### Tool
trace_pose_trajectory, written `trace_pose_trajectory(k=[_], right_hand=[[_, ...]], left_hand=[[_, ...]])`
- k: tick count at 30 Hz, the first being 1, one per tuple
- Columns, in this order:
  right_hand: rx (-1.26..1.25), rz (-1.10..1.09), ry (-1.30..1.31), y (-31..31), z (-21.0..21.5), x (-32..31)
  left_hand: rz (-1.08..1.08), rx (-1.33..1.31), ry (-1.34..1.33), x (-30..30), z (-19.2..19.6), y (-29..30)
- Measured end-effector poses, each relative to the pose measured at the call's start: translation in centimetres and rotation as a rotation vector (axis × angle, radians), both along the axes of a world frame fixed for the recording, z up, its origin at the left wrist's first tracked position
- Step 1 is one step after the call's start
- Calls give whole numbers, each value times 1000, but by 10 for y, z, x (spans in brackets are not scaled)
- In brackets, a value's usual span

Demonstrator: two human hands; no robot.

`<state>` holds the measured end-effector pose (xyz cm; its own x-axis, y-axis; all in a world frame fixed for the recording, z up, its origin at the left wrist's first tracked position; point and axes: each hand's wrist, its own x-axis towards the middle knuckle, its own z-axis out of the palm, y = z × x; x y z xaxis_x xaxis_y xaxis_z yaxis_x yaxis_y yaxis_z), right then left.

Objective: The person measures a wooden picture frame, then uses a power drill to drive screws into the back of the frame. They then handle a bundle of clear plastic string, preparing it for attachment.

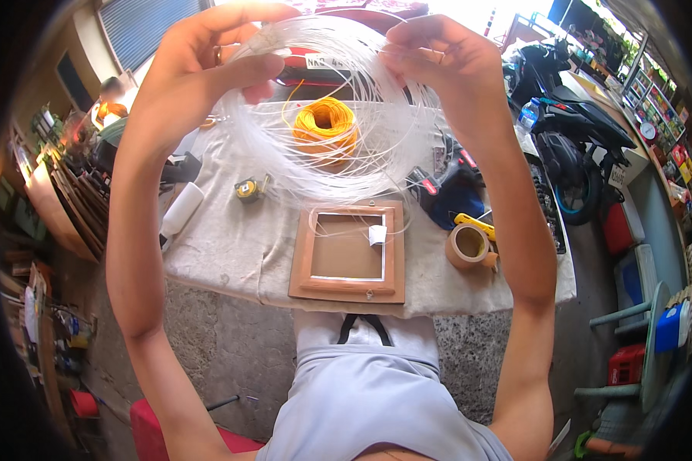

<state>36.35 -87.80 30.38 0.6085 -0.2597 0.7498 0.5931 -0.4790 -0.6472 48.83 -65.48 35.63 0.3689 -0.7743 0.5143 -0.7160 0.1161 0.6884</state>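
Both hands are raised over the far part of the table, holding up a large loose coil of clear nylon line (244,146). My left hand (200,81) is closed around the coil's upper left, thumb and fingers pressed on the strands. At the upper right my right hand (450,61) pinches strands between thumb and fingers. Behind the coil a roll of yellow twine (327,144) stands on the table. Below it lies a wooden picture frame (303,261) on brown board, with a small white paper piece (377,235) on it and a few strands hanging over its top.
The table has a pale cloth (231,253). A tape measure (247,190) and white bottle (183,209) lie left; a brown tape roll (458,257), yellow cutter (475,224) and dark blue cloth item (452,206) lie right. A motorcycle (573,115) stands beyond, a person (109,107) at far left.
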Motion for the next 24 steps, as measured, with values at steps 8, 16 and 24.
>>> trace_pose_trajectory(k=[8, 16, 24], right_hand=[[-28, 37, -50, 5, -4, -12], [16, 290, -12, 13, -3, -28], [-39, 382, 6, 16, -8, -32]], left_hand=[[2, -148, 6, -7, -8, 6], [31, -161, -49, -26, -10, 9], [-15, -168, -73, -34, -10, 15]])
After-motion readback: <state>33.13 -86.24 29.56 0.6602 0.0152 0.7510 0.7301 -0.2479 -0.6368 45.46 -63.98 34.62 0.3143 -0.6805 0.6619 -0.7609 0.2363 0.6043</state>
